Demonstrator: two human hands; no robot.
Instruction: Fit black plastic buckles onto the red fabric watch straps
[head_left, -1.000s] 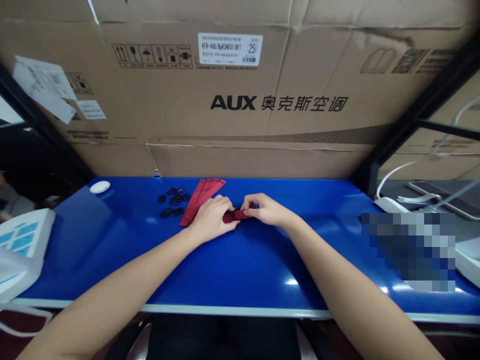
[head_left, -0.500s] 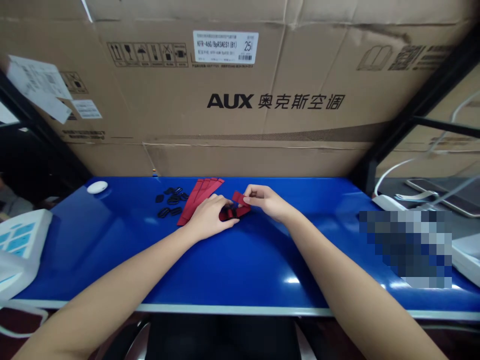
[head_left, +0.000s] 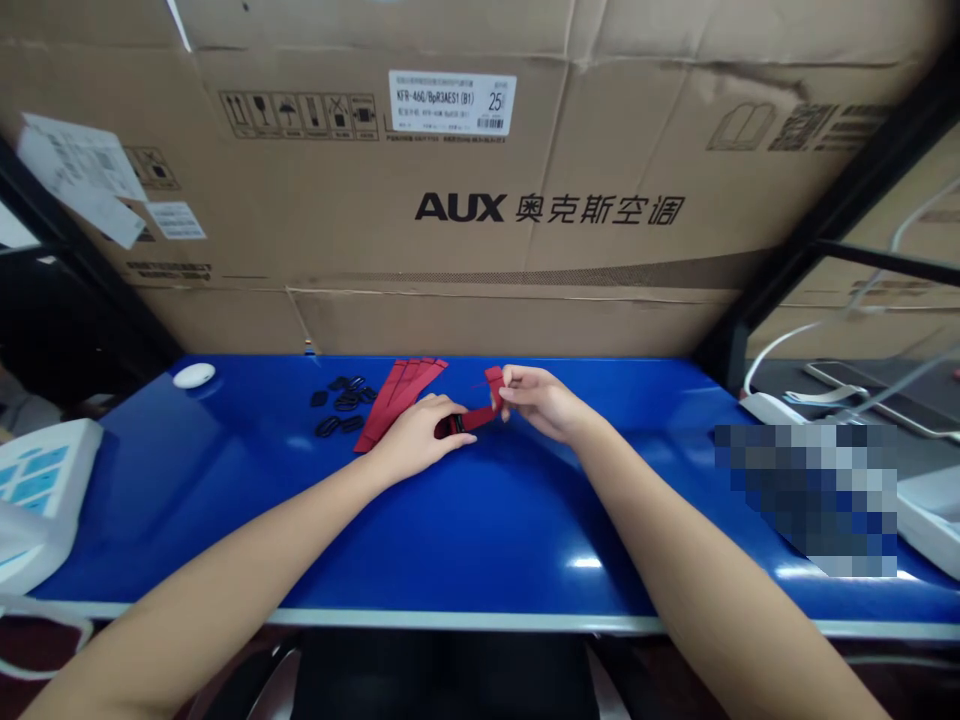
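Note:
My left hand (head_left: 414,436) is closed around a black buckle (head_left: 457,425), which its fingers partly cover. A red webbing strap (head_left: 480,417) runs through the buckle and out to the right. The strap's free end stands up, pinched between thumb and fingers of my right hand (head_left: 547,402). Beside my left hand, several flat red straps (head_left: 391,402) lie fanned out on the blue table (head_left: 480,540). Left of them is a loose group of small black plastic buckles (head_left: 346,400).
A white oval object (head_left: 194,376) lies at the back left. A white device with blue panels (head_left: 45,480) stands at the left edge. A large cardboard box (head_left: 480,250) walls off the back. A dark phone-like slab (head_left: 877,400) and white cable (head_left: 780,345) are at the right.
My right hand has moved slightly right, drawing the strap's end away from the buckle and turning it upright. My left hand stays almost in place on the buckle.

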